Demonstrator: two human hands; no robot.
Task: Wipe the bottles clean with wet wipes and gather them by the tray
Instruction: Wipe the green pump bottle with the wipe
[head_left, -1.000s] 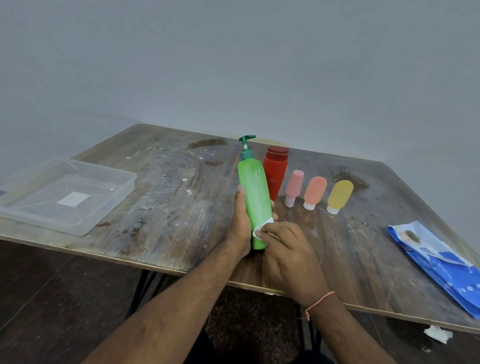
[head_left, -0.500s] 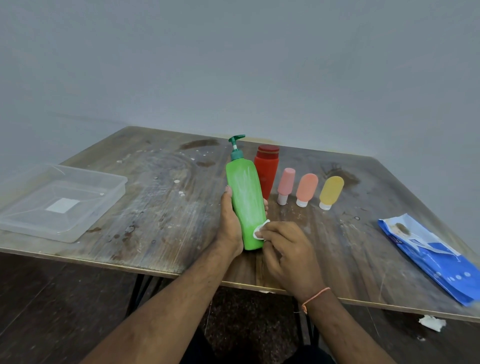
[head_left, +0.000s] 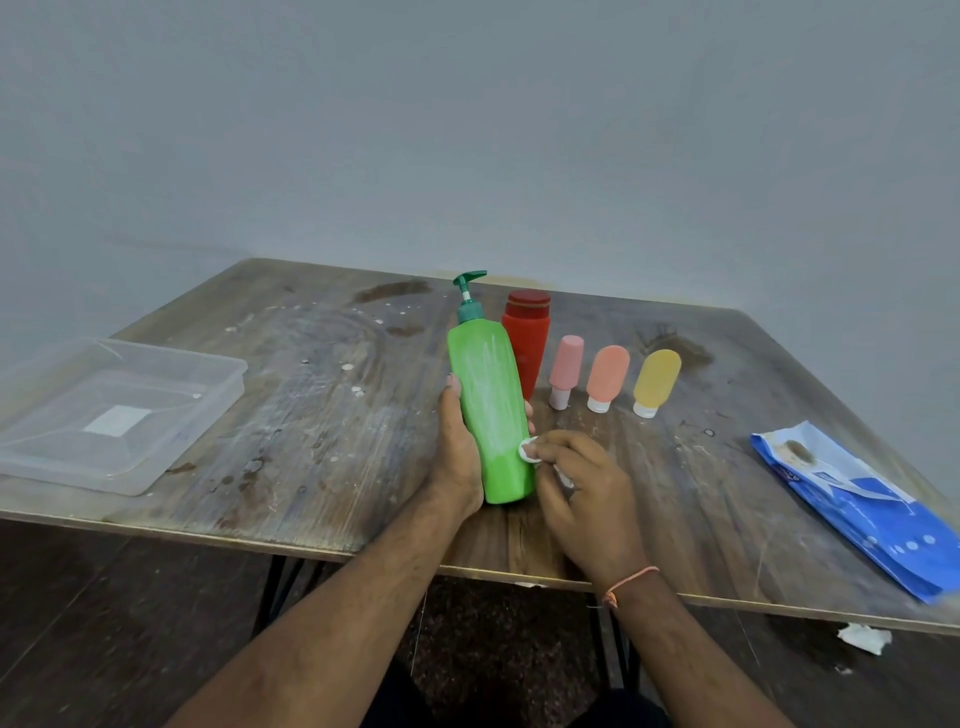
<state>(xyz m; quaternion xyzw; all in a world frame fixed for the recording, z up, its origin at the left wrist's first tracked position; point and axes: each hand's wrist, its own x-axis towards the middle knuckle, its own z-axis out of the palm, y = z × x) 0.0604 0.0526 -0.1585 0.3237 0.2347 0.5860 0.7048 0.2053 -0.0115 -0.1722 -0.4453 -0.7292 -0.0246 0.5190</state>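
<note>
Your left hand grips the green pump bottle around its lower body, holding it tilted above the near middle of the table. Your right hand pinches a folded wet wipe against the bottle's lower right side.

Expect a stiff plastic body, probably smooth and slippery once damp; its weight depends on fill, which cannot be judged here. Hold it by the wide body, not by the thin pump head, which looks like the weakest part.

Count:
- one green pump bottle, in hand
- one red bottle, standing behind it
- three small squeeze tubes, standing on their caps in a row
- one clear tray, at the left
- one blue wipe pack, at the right
</note>
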